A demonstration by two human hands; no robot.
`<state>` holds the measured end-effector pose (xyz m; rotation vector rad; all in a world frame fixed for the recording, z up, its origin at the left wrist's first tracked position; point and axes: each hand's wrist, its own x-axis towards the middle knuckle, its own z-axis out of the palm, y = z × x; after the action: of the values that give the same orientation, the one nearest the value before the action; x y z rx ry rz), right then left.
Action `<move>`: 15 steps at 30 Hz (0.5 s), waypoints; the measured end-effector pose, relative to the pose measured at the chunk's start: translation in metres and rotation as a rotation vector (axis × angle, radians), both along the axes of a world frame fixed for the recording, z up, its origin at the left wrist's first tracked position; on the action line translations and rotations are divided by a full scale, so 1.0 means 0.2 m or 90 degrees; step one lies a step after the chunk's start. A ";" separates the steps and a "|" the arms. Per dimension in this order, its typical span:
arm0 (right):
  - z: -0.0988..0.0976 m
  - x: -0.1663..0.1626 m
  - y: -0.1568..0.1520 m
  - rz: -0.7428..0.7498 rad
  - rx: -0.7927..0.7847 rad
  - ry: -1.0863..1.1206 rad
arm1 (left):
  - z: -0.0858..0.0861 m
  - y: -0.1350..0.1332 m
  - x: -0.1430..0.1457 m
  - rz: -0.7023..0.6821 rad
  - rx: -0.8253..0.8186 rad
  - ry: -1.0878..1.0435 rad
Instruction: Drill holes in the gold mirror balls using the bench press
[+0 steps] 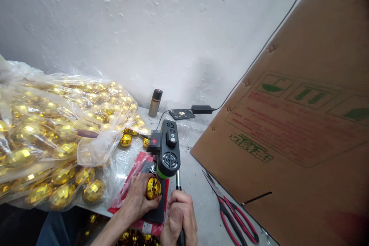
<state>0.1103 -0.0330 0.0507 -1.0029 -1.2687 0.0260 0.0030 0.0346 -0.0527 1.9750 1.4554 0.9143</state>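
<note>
A gold faceted ball (153,188) sits beneath the head of a small black bench drill press (169,150). My left hand (140,192) is closed around the ball's left and near sides, the thumb along its lower edge. The drill bit reaches down to the top of the ball. My right hand (181,213) is wrapped round the black-gripped lever (178,180) on the press's right side. The dark base (157,215) of the press rests on red plastic wrapping (115,208).
Clear plastic bags full of gold balls (63,150) fill the left. Red-handled scissors (230,215) lie at right, beside a big cardboard box (288,123). Behind the press are a spray can (155,103), a black remote-like pad (182,114) and a power adapter (201,109). One loose ball (125,140) lies nearby.
</note>
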 end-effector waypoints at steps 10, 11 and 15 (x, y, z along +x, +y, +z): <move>0.00 0.00 0.00 -0.024 0.003 -0.019 | -0.01 0.01 0.00 0.001 0.005 -0.006; 0.00 -0.01 0.00 -0.027 0.007 -0.018 | -0.01 0.01 0.00 0.003 0.005 -0.006; -0.01 -0.02 0.02 -0.046 0.023 0.000 | -0.03 0.01 0.01 0.001 0.009 -0.005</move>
<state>0.1066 -0.0291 0.0479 -1.0168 -1.2275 -0.0524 0.0047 0.0360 -0.0582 1.9783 1.4504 0.9355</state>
